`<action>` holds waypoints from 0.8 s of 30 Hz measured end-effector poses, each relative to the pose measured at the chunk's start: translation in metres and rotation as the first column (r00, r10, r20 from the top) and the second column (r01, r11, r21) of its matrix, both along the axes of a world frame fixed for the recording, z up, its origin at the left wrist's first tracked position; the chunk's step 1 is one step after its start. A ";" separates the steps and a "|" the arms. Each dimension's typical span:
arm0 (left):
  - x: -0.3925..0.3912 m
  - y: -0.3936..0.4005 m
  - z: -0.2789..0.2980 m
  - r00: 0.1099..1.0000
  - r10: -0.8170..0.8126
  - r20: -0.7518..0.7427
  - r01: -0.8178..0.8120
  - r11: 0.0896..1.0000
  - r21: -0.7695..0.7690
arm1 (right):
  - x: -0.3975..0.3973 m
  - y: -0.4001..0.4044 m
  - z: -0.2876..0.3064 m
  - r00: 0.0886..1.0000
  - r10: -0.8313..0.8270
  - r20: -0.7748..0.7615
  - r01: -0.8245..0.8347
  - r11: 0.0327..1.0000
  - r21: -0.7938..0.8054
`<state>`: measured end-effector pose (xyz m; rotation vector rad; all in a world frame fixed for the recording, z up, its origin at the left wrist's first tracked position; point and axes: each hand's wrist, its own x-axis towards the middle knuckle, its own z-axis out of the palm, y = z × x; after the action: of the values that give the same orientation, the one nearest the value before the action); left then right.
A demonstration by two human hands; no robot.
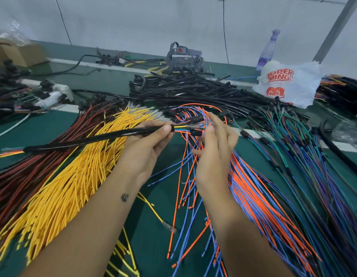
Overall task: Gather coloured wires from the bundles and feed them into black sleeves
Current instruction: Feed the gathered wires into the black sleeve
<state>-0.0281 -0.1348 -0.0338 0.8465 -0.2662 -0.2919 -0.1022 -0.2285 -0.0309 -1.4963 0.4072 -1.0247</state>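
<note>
Forearms low over the desk [165,188], I am pinching the sleeve [97,138] mouth with left fingers [163,129] while my right hand [215,140] is gripping the wires [190,127], keeping them bunched straight for feeding.

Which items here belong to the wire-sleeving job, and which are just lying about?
In use: black sleeve, left hand, right hand, yellow wires, orange and blue wires, sleeve pile.
Lying about: plastic bag, water bottle, cardboard box.

Wire-harness workshop: green bench [159,196] heaped with wire bundles [73,176], black sleeves [193,90].
</note>
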 end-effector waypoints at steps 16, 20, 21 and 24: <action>-0.003 0.001 0.000 0.981 -0.188 0.042 0.184 0.979 0.091 | 0.004 -0.023 0.006 0.903 0.412 0.122 -0.422 0.798 0.430; -0.004 0.000 -0.001 0.987 -0.161 0.023 0.157 0.980 0.125 | 0.006 -0.019 0.006 0.914 0.384 0.128 -0.400 0.811 0.427; -0.005 -0.001 -0.001 0.988 -0.156 0.017 0.152 0.980 0.126 | 0.007 -0.017 0.006 0.917 0.378 0.125 -0.394 0.817 0.421; -0.008 -0.003 -0.001 0.992 -0.124 -0.008 0.125 0.985 0.123 | 0.012 -0.011 0.006 0.924 0.367 0.109 -0.381 0.851 0.361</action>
<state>-0.0360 -0.1380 -0.0348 0.9532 -0.3034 -0.4288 -0.0904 -0.2395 -0.0251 -1.1462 0.2523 -0.6175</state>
